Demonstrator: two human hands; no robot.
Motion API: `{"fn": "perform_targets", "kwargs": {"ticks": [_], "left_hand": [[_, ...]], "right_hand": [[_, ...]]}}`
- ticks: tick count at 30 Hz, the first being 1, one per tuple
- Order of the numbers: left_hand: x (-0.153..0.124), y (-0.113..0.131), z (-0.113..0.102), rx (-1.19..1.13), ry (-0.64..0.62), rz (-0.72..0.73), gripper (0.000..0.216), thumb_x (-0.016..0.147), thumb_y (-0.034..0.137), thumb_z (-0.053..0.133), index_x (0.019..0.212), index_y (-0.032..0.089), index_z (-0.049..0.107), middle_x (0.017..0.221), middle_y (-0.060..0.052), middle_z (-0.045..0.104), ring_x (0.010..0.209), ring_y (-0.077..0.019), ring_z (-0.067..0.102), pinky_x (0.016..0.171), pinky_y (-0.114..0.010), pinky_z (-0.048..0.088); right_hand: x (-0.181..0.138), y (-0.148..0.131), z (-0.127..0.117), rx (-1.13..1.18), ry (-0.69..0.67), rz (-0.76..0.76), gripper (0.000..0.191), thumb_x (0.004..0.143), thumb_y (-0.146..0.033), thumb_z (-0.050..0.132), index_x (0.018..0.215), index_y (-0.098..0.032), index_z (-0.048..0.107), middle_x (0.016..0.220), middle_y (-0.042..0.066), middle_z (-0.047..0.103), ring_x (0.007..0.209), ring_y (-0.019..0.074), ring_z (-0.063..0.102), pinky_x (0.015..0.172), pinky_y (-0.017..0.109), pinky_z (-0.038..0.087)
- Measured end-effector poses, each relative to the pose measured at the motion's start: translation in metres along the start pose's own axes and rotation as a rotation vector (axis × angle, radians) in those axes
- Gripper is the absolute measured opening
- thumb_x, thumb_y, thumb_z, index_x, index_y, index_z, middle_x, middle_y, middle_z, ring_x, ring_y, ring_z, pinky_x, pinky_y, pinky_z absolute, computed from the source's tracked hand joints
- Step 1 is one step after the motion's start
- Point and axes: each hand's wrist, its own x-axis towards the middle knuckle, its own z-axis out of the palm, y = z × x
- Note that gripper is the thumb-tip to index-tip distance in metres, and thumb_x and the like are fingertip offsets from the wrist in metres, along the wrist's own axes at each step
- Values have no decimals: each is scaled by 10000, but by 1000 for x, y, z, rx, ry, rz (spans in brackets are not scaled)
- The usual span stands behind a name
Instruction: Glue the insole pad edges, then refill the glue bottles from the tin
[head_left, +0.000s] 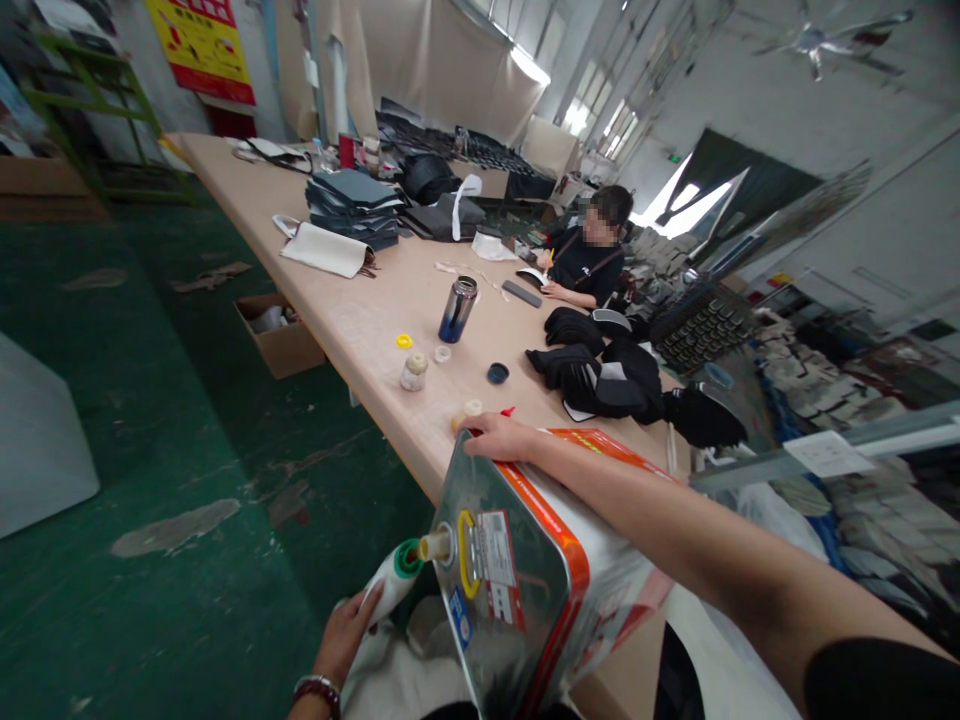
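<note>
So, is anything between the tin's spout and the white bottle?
Nothing visible. The spout of the tin sits right at the green neck of the white bottle; the left hand grips it lower down.

long pale table [360,310] with steel bottle [457,308], stacked dark fabric [354,205], small jar [413,371], blue lid [497,373] and tilted tin [517,580]

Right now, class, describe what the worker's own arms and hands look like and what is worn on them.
Neither the left hand nor the right hand wears a glove. The left wrist carries a dark bracelet with a silvery part. The right forearm is uncovered up to a black sleeve near the picture's lower right corner. No ring shows.
</note>
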Motion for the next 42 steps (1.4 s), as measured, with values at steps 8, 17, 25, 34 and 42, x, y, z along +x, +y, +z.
{"fn": "perform_targets", "kwargs": {"ticks": [8, 17, 25, 34, 42], "left_hand": [[-2, 4, 0, -52, -12, -32, 674, 607, 849, 432, 525, 196, 579, 503, 16, 521, 599, -208, 512, 619, -318, 381], [-7, 7, 3, -62, 32, 11, 643, 663, 812, 428, 512, 198, 543, 513, 14, 505, 595, -201, 486, 622, -319, 360], [-9, 12, 1, -40, 27, 10, 637, 660, 813, 432, 501, 206, 544, 503, 19, 515, 581, -194, 500, 606, -304, 373], [-11, 17, 2, -38, 27, -7, 652, 657, 821, 428, 543, 196, 578, 507, 14, 517, 592, -209, 495, 620, -319, 363], [-15, 25, 2, -47, 35, 8, 648, 662, 814, 434, 541, 194, 579, 507, 18, 512, 586, -203, 489, 618, -318, 370]], "right_hand": [[1, 0, -3, 20, -18, 1, 288, 737, -202, 567, 999, -173, 681, 900, 29, 663, 876, 216, 610, 767, 249, 468], [2, 3, -5, 50, -23, -45, 330, 714, -158, 572, 1021, -122, 688, 858, 29, 648, 835, 200, 600, 716, 223, 452], [-1, 0, -13, 58, -53, -67, 341, 713, -154, 581, 1034, -127, 694, 836, 17, 645, 820, 197, 588, 700, 214, 443], [-8, -2, -21, 73, -82, -102, 293, 710, -172, 579, 977, -137, 694, 851, 11, 640, 817, 199, 579, 706, 223, 439], [-3, 2, -23, 110, -109, -120, 322, 683, -139, 597, 989, -120, 696, 797, -4, 623, 777, 182, 575, 673, 209, 437]]}}
